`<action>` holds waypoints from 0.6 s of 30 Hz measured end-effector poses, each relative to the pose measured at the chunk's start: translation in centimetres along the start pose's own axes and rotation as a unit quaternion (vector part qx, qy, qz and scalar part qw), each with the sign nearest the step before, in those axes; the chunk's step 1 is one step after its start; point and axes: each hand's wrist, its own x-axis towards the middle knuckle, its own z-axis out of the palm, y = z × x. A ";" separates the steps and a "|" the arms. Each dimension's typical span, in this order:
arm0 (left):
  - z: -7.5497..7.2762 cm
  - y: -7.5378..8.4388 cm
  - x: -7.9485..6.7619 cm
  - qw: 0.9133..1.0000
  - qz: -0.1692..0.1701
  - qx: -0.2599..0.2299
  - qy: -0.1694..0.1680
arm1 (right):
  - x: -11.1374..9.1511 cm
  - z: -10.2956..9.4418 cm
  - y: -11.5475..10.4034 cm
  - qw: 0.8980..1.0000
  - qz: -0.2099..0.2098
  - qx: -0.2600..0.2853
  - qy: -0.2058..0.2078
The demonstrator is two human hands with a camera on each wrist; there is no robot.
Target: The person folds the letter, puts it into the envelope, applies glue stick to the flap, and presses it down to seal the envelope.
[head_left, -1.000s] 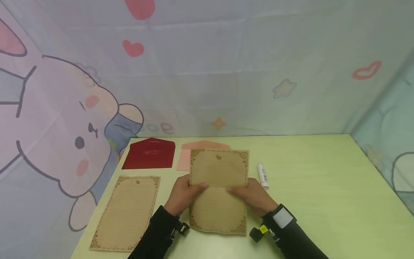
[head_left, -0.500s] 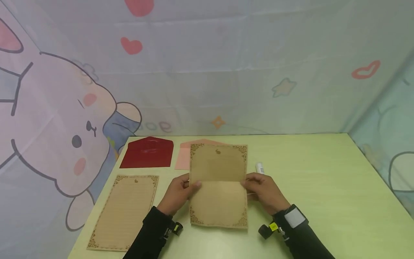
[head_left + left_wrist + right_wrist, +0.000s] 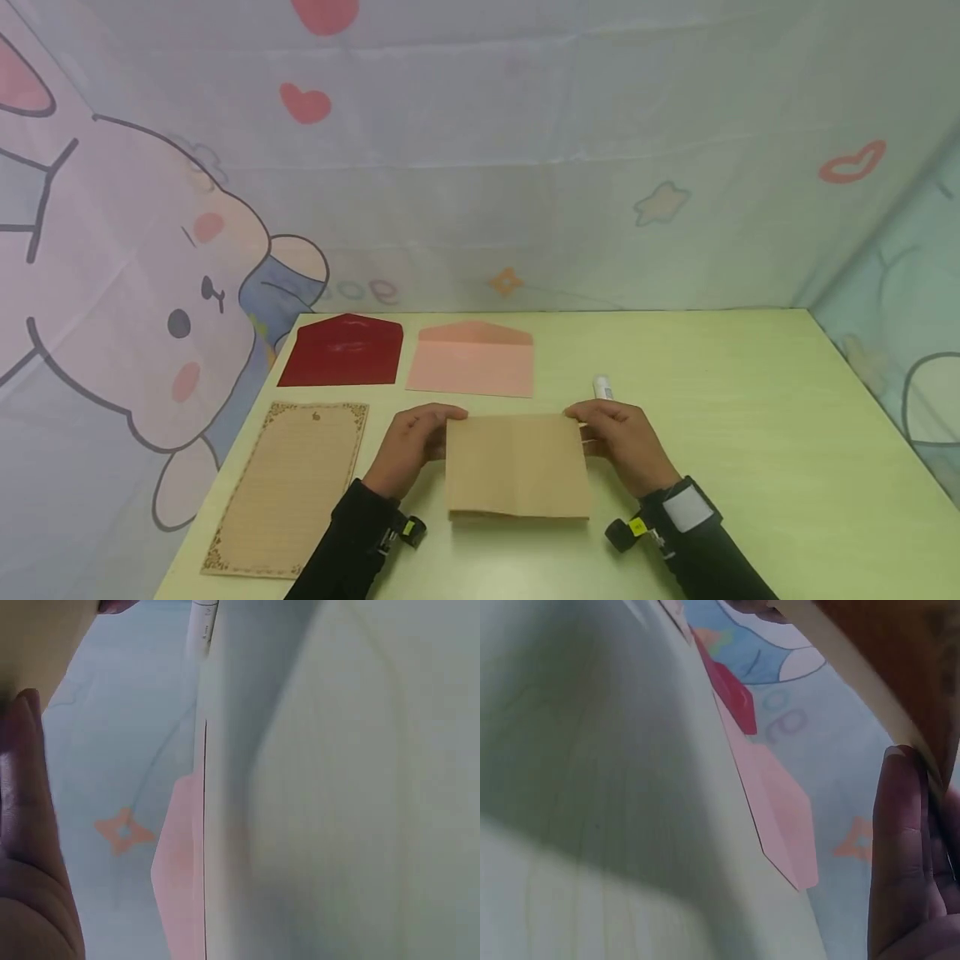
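A sheet of tan letter paper (image 3: 517,467), folded over with its plain side showing, is held just above the table in the head view. My left hand (image 3: 411,448) pinches it near its upper left corner. At the opposite upper corner, my right hand (image 3: 624,440) pinches it too. The left wrist view catches the edge of the paper (image 3: 37,645) by my left fingers. In the right wrist view the paper's underside (image 3: 900,667) looks darker above my right fingers. Its printed face is hidden in the head view.
On the pale green table (image 3: 735,450), a second patterned letter sheet (image 3: 288,492) lies flat to the left. A red envelope (image 3: 341,354) and a pink envelope (image 3: 472,367) lie behind, flaps open. A white capped tube (image 3: 602,387) is partly hidden behind my right hand.
The upper half of the letter paper has come down over, so its decorated face no longer shows. My hands have shifted to its upper corners, uncovering the pink envelope.
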 end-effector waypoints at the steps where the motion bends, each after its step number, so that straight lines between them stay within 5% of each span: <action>1: 0.1 0.0 0.0 1.000 -0.002 0.007 0.008 | 0.0 0.1 0.0 1.000 0.001 -0.009 0.002; 7: 0.6 0.3 0.2 0.995 -0.013 0.087 0.055 | 0.0 0.5 -0.2 0.996 -0.016 -0.087 0.014; 9: 0.9 0.4 0.1 0.992 -0.008 0.107 0.064 | -0.1 0.7 -0.4 0.983 -0.053 -0.172 0.021; 11: 1.1 0.5 0.0 0.991 -0.001 0.118 0.069 | -0.1 1.3 -0.9 0.948 -0.109 -0.297 0.027; 15: 1.9 0.5 -0.1 0.989 0.015 0.126 0.073 | 0.4 4.1 -2.4 0.826 -0.226 -0.516 0.019; 16: 2.1 0.4 -0.1 0.989 0.017 0.127 0.073 | 0.5 5.1 -2.9 0.807 -0.241 -0.540 0.003; 18: 2.6 0.3 -0.1 0.989 0.020 0.127 0.067 | 0.8 7.0 -3.7 0.794 -0.245 -0.556 -0.035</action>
